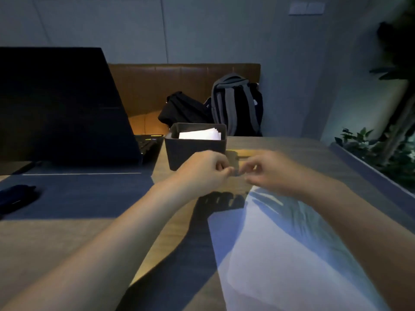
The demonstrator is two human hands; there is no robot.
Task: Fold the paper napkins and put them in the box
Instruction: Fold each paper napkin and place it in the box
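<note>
Head view: a big white napkin lies flat on the table, close to the person. It reaches from the near edge up toward the hands. The right arm crosses over its far right part. Shadows of the hands fall on its far end.

Past the napkin, both hands are held just above the table, close together, almost touching. The left hand has its fingers curled in, and the thumb and first finger meet at the tip. The right hand is curled the same way, with its fingertips pointing at the left hand. Something small and dark sits between the two sets of fingertips. It is blurry, so I cannot tell what it is, or if the fingers really pinch it. Both arms stretch forward from the bottom corners, bare, with the wrists nearly straight.

Just behind the left hand stands a dark box. Folded napkins stand inside it, white tops showing over the rim.

To the left, an open laptop sits on a dark mat. A dark thing lies on the mat's left edge.

Far back there is a brown bench with a black bag and a backpack on it. Green plants grow at the right.
</note>
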